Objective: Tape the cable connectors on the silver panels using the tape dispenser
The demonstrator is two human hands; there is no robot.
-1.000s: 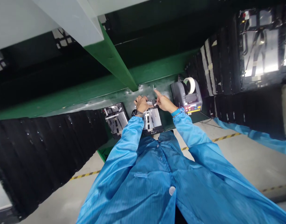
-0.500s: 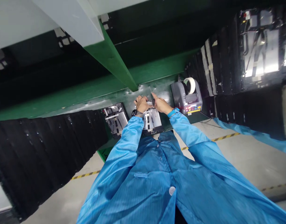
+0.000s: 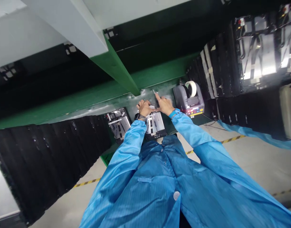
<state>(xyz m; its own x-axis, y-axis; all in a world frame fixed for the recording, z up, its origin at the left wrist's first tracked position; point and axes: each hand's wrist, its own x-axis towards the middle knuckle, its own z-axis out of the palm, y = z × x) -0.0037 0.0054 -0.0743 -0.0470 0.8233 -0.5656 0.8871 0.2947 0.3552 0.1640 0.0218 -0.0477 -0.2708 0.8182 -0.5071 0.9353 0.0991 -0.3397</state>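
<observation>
Flat on the bench in front of me lies a thin device panel [image 3: 156,123] with a silver plate, black strips and a dark border. My left hand [image 3: 144,108] rests over its far left edge, fingers spread and thumb reaching inward. Across from it, my right hand [image 3: 164,105] lies at the far right corner, thumb against the panel and index finger stretched forward. A thin pale stick [image 3: 154,91] juts past that fingertip; the rest of it is hidden by the hand. The two thumbs nearly meet, covering the panel's far end.
Right of my hands stands a grey tape dispenser [image 3: 189,98] with a cream roll. A second panel [image 3: 119,125] lies to the left. Rows of black panels [image 3: 52,145] stand at both sides. A green post [image 3: 121,72] comes down behind the bench.
The view has shifted slightly. My right hand and the pale stick have moved slightly farther forward over the bench; my left hand stays on the panel.
</observation>
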